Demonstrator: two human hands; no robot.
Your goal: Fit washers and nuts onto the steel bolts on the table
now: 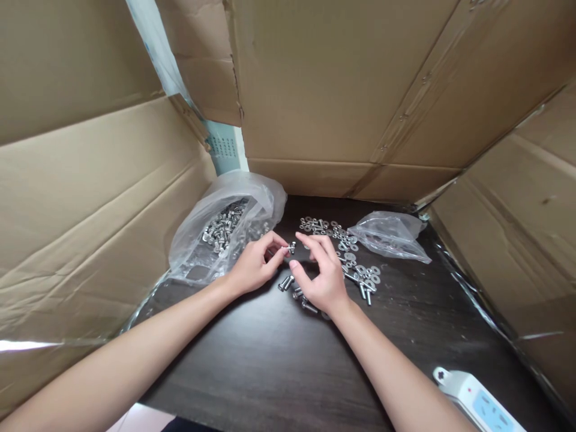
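Note:
Between the thumb and fingertips of my left hand (260,261) is a small metal bolt (291,247), apparently with a washer or nut on it; the fine detail is too small to tell. Close by on the right, my right hand (323,273) has its thumb and forefinger apart and nothing visible between them. Several loose bolts (286,283) lie on the dark table below the hands, some partly covered by my right hand. Beyond that hand spreads a scatter of washers, nuts and bolts (369,277).
A clear plastic bag (265,191) full of metal fasteners (224,228) lies open at the left. Another clear bag (389,234) rests at the back right. Cardboard walls (333,90) enclose the dark table (270,360). A white power strip (463,384) is at the lower right.

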